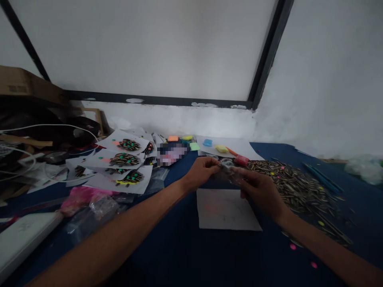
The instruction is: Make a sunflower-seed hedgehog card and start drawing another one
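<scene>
Above the blue table, my left hand (203, 171) and my right hand (260, 187) meet around a crinkled clear plastic bag (229, 169). Both hands pinch it, the left at its left side and the right at its right side. Something greyish shows at its top, too blurred to name. Just below lies a white sheet of paper (226, 211) with faint reddish marks on it. Right beyond the fingers sits a small red object (241, 160), its kind unclear.
A heap of dark-and-pale striped slivers (299, 185) spreads to the right, near a blue pen-like object (323, 177). Papers with seed-like pictures (128, 159) overlap at left, behind a pink plastic bag (85, 197). Coloured pads, including a yellow one (222, 148), lie along the back.
</scene>
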`<state>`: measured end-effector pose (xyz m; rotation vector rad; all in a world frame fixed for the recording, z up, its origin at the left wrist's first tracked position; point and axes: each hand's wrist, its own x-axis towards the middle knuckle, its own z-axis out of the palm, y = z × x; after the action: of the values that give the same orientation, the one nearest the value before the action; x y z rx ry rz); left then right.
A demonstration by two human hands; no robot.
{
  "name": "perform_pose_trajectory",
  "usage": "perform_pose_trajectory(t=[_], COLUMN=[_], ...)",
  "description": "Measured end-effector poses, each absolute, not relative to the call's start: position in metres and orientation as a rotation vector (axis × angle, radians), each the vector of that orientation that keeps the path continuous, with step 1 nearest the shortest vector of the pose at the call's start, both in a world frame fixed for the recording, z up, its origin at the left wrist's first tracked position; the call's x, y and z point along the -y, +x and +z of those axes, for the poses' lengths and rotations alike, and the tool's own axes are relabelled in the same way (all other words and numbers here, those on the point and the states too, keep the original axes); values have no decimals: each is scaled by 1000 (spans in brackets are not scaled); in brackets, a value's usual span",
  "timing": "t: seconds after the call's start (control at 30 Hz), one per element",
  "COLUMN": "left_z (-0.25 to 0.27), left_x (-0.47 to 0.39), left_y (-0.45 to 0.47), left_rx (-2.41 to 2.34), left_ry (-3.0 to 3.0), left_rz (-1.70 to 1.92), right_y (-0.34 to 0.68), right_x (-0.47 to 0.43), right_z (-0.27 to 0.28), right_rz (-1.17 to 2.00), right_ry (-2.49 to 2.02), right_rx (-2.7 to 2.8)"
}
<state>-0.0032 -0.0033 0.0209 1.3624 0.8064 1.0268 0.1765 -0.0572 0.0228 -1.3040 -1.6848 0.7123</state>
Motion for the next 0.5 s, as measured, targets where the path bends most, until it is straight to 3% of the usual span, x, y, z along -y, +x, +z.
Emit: perform_pose_trajectory(t=[0.17,0.5], left_z=[27,26], left_x=[8,9], left_y=[-7,-8], left_rx=[-669,-790], left_ry=[1379,1390], left_rz=[842,900], right_y=[180,176], right_x=[55,58], right_z=[23,25], right_rz=[716,683], right_ry=[-1281,-1274], right_rx=[1636,1688])
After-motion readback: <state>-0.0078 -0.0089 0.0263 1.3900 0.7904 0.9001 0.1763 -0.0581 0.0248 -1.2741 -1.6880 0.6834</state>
